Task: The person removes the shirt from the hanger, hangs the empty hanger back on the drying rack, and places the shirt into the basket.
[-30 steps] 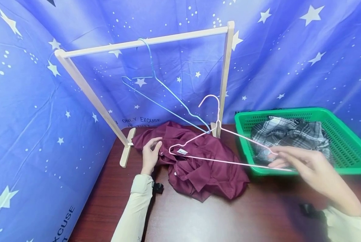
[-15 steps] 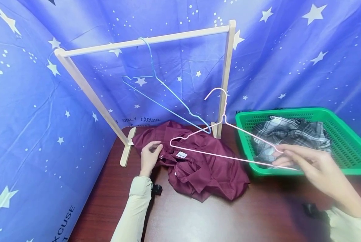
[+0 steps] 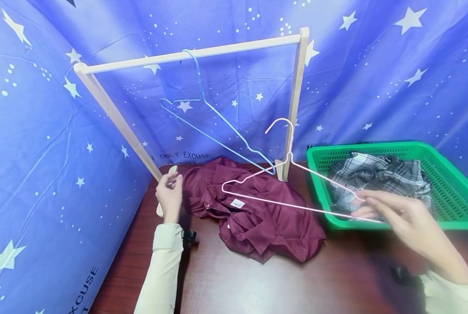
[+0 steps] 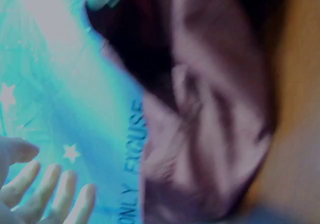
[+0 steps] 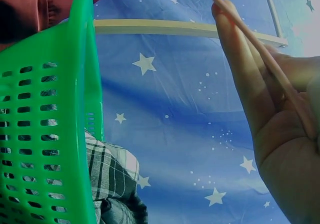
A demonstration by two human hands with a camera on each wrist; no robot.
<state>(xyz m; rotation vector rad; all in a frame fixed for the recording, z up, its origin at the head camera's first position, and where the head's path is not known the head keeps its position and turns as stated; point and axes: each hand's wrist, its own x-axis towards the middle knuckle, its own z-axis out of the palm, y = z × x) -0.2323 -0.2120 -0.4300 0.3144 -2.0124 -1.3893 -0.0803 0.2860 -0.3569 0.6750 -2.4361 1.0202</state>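
My right hand pinches the right end of a pink wire hanger, which is held hook up above a maroon shirt. In the right wrist view the hanger's bar crosses the fingers and palm. The shirt lies bunched on the table, its collar and white label facing up. My left hand is at the shirt's left end, near the rack's left foot. In the left wrist view that hand holds nothing, its fingers apart from the blurred maroon cloth.
A wooden rack stands behind the shirt, with a blue hanger on its top bar. At the right, a green basket holds a black-and-white plaid garment. A blue starry curtain surrounds the brown table.
My left hand has let go of the shirt's collar area and moved left to its far end. The pink hanger has shifted slightly right and up, still in my right hand.
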